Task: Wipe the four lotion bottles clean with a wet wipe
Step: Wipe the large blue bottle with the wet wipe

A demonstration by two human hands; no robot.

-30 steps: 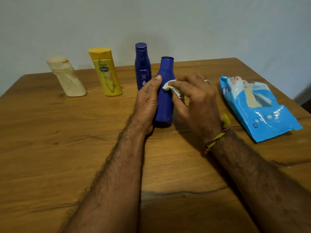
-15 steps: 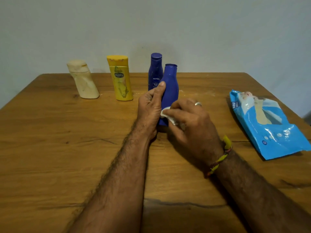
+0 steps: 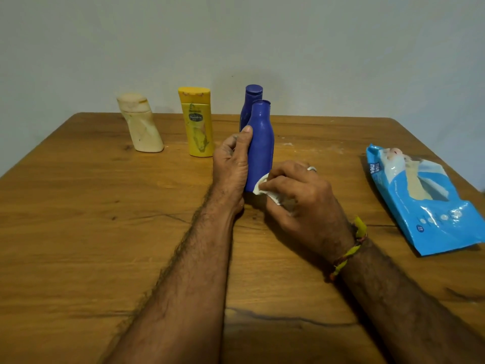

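A plain blue lotion bottle (image 3: 261, 143) stands upright at the table's middle. My left hand (image 3: 231, 164) grips its left side, thumb up along the body. My right hand (image 3: 296, 195) presses a crumpled white wet wipe (image 3: 262, 186) against the bottle's lower right side, near its base. Right behind it stands a second blue bottle (image 3: 252, 101), mostly hidden. Farther left stand a yellow bottle (image 3: 198, 122) and a leaning cream bottle (image 3: 139, 124).
A blue wet-wipe pack (image 3: 422, 198) lies flat near the right edge of the wooden table (image 3: 91, 232). A pale wall rises just behind the table's far edge. White smears mark the wood right of the bottles.
My right hand has slid the wipe down the blue bottle from near its shoulder to its base. My left hand kept its hold. The camera tilted up.
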